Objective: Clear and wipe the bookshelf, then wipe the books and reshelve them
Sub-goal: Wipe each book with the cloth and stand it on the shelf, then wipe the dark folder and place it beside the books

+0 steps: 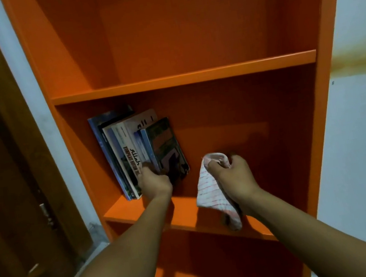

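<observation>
Left hand [154,182] at frame centre, fingers curled round the lower edge of the rightmost of the books [132,156]. Books standing tilted on the left of the orange bookshelf's [182,79] middle shelf. Right hand [234,178] just right of centre, fingers clenched on a checked cloth [212,196] hanging over the shelf's front edge, apart from the books.

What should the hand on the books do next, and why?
Probably let go of the dark book. The left hand grips its lower edge, and it already stands on the shelf leaning against the other books, while the right hand holds the cloth.
</observation>
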Tool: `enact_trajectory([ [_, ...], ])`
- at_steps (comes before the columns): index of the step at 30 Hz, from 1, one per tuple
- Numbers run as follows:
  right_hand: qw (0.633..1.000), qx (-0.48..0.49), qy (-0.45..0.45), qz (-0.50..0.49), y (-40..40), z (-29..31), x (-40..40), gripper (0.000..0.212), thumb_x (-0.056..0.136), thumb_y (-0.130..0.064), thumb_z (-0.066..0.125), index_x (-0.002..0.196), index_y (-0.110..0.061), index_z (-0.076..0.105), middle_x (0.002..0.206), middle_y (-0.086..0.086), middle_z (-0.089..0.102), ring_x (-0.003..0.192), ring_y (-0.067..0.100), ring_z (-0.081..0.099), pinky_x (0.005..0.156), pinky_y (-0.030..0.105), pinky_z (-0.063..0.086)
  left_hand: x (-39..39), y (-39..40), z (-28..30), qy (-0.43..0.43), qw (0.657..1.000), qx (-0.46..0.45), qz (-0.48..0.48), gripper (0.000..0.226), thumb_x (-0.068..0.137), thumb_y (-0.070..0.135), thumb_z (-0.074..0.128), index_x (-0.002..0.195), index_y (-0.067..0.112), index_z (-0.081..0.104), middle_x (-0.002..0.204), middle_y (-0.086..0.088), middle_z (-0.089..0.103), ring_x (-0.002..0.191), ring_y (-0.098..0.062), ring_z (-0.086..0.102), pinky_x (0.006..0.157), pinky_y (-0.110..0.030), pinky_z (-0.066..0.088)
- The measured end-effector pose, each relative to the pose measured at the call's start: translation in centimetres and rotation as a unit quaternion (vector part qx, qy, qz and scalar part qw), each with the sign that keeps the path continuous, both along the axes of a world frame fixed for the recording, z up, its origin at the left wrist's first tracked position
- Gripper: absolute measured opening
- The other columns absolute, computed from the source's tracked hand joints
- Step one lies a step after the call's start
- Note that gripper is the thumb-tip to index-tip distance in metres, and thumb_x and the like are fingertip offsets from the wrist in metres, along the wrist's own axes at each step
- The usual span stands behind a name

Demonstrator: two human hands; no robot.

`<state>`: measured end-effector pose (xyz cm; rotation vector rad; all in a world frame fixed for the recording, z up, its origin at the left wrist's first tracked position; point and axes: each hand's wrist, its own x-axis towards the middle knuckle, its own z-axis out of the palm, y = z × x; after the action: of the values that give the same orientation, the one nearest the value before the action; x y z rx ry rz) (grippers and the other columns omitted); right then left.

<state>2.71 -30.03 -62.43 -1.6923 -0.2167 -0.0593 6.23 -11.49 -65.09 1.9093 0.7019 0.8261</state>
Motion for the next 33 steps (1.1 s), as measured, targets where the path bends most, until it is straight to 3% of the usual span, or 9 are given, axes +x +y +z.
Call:
enact_trajectory([
  [9,0.999,0.014,-0.001,0.043,-0.1,0.0,-2.5,0.018,0.091,-0.032,0.066,0.103,-0.021,0.059,0.104,0.007,0.066,0.097,0.030,0.065,0.087,0.053,0.053,-2.4,2.1,-0.7,0.046,0.991,0.121,-0.040,0.021,0.093,0.017,0.066,0.100,0.012,0.047,0.101,-0.013,0.060,0.090,-0.033,0.057,0.069,-0.040,0.040],
  [12,0.998,0.028,0.019,0.060,0.6,-0.5,-4.3,0.019,0.090,-0.025,0.067,0.108,-0.020,0.061,0.106,0.004,0.067,0.100,0.025,0.066,0.090,0.050,0.054,-6.1,3.5,-2.4,0.017,0.984,0.158,-0.080,0.022,0.093,0.026,0.068,0.097,0.017,0.049,0.089,-0.002,0.059,0.082,-0.024,0.057,0.062,-0.031,0.037],
  [14,0.996,0.036,0.041,0.072,1.5,-1.2,-5.9,0.019,0.090,-0.020,0.068,0.107,-0.015,0.063,0.105,0.010,0.069,0.097,0.027,0.067,0.082,0.043,0.055,-9.1,4.7,-4.1,0.003,0.982,0.160,-0.098,0.018,0.092,0.024,0.069,0.095,0.017,0.052,0.083,0.000,0.059,0.075,-0.020,0.056,0.056,-0.026,0.035],
  [17,0.990,0.045,0.093,0.096,3.4,-2.9,-8.5,0.020,0.088,-0.014,0.069,0.106,-0.008,0.063,0.096,0.014,0.068,0.079,0.024,0.064,0.067,0.033,0.050,-13.8,6.9,-7.1,0.019,0.984,0.140,-0.107,0.014,0.091,0.021,0.070,0.094,0.015,0.057,0.076,0.001,0.061,0.069,-0.014,0.056,0.058,-0.023,0.039],
  [22,0.952,0.052,0.248,0.174,6.7,-7.2,-13.1,0.021,0.090,-0.003,0.067,0.109,-0.005,0.060,0.109,0.022,0.068,0.091,0.036,0.069,0.081,0.048,0.056,-22.4,11.4,-14.7,0.099,0.989,0.072,-0.080,0.011,0.092,0.021,0.066,0.101,0.019,0.060,0.091,0.001,0.066,0.084,-0.014,0.062,0.071,-0.029,0.049],
  [24,0.929,0.062,0.309,0.192,7.8,-8.8,-14.7,0.019,0.091,0.003,0.062,0.110,-0.001,0.061,0.108,0.027,0.067,0.090,0.037,0.068,0.084,0.051,0.055,-25.7,13.2,-18.3,0.159,0.985,0.033,-0.067,0.021,0.093,0.021,0.067,0.112,0.018,0.060,0.103,-0.003,0.067,0.093,-0.018,0.062,0.081,-0.031,0.049],
  [28,0.893,0.049,0.391,0.218,10.1,-11.9,-16.0,0.045,0.091,0.006,0.061,0.133,0.010,0.046,0.127,0.032,0.058,0.114,0.043,0.061,0.100,0.059,0.046,-31.0,15.8,-24.6,0.301,0.953,-0.026,-0.026,0.051,0.092,0.022,0.068,0.138,0.014,0.048,0.135,-0.015,0.057,0.117,-0.031,0.058,0.093,-0.034,0.047],
  [33,0.854,0.061,0.464,0.229,11.8,-14.3,-16.1,0.024,0.095,0.001,0.056,0.118,0.001,0.059,0.121,0.024,0.065,0.094,0.032,0.068,0.081,0.047,0.057,-34.4,15.9,-30.9,0.362,0.927,-0.097,0.007,0.057,0.094,0.019,0.065,0.145,0.011,0.041,0.142,-0.019,0.052,0.126,-0.036,0.053,0.100,-0.037,0.044],
])
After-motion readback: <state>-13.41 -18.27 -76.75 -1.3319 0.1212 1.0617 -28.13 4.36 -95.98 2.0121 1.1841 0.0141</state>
